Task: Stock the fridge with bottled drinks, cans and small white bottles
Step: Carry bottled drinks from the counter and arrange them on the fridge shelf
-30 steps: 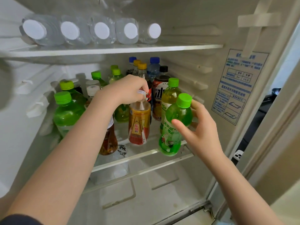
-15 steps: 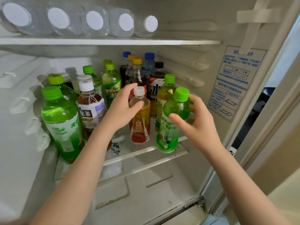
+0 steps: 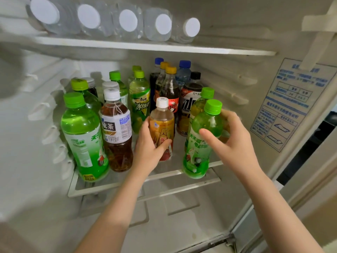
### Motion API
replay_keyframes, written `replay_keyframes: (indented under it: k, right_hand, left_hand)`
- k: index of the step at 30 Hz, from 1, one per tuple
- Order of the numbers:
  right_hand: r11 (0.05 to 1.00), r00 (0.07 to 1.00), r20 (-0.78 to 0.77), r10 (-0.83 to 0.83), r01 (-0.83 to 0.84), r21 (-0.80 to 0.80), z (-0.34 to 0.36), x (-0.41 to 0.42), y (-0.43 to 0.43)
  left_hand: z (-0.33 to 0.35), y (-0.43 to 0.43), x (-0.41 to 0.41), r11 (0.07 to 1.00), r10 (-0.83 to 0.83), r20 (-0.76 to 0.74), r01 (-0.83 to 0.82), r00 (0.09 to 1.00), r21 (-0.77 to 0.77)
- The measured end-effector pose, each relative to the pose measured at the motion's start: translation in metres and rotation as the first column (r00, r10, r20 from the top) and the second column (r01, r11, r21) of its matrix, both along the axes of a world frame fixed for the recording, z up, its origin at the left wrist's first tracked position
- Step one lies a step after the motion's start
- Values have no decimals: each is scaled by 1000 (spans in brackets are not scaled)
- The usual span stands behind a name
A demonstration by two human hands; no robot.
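Note:
My left hand (image 3: 148,148) grips the lower body of a small orange bottle with a white cap (image 3: 162,121), standing upright on the middle fridge shelf (image 3: 127,185). My right hand (image 3: 231,143) wraps around a green bottle with a green cap (image 3: 204,143) at the shelf's front right edge, tilted slightly. To the left stand another green bottle (image 3: 82,136) and a brown tea bottle (image 3: 116,132). Behind them are several more bottles with green, yellow, blue and black caps.
Several clear water bottles (image 3: 127,22) lie on their sides on the upper shelf (image 3: 155,46), white caps facing out. A blue-printed label (image 3: 288,103) is stuck on the right inner wall. The fridge floor (image 3: 173,216) lies below the shelf.
My left hand slid from the orange bottle's cap down to its lower body. The right hand kept hold of the green bottle, which stayed near the shelf's front right edge. The view drew closer.

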State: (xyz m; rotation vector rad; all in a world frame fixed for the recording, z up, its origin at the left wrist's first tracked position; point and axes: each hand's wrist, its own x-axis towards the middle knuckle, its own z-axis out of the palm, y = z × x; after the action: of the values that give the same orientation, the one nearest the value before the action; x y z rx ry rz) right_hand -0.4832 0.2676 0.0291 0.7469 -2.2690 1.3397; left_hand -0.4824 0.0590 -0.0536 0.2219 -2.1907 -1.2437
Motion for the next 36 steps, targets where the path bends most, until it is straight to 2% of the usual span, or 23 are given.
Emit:
replay_keyframes:
  k: [8, 12, 14, 18, 20, 22, 23, 25, 28, 31, 33, 36]
  right_hand:
    - [999, 999, -19, 29, -28, 35, 4, -9, -3]
    - [997, 997, -7, 72, -72, 38, 6, -11, -2]
    - [995, 996, -8, 94, -94, 31, 7, -12, -1]
    - [989, 989, -19, 146, -145, 9, 6, -8, -5]
    - [981, 980, -27, 195, -195, 7, 6, -4, -13]
    - [966, 966, -30, 257, -256, 18, 7, -2, -25]
    - [958, 958, -30, 286, -285, 25, 8, -1, -31]
    - [942, 942, -20, 334, -334, 38, 8, 0, -45]
    - [924, 925, 4, 379, -379, 52, 8, 1, -62]
    - [924, 925, 24, 378, -379, 45, 10, -2, -71]
    - [930, 930, 35, 367, -368, 24, 11, -5, -74]
    - [937, 937, 25, 348, -348, 15, 10, -5, -81]
  left_hand:
    - [-4, 11, 5, 996, 85, -78, -84, 993, 21]
    - [-5, 18, 30, 989, 144, -198, -146, 969, 4]
    - [2, 17, 45, 987, 146, -334, -159, 931, -12]
    - [21, 13, 78, 956, 179, -621, -283, 763, -72]
    - [35, 6, 88, 909, 269, -654, -411, 707, -71]
    - [54, -3, 93, 821, 327, -660, -550, 676, -156]
    - [65, -8, 93, 763, 327, -658, -600, 679, -239]
    - [89, -20, 92, 645, 315, -595, -627, 739, -437]
    - [120, -31, 87, 532, 381, -354, -516, 854, -671]
    - [133, -37, 83, 432, 459, -152, -370, 875, -823]
    - [139, -40, 83, 439, 443, -69, -283, 894, -853]
    - [150, -39, 93, 566, 369, 10, -216, 929, -795]
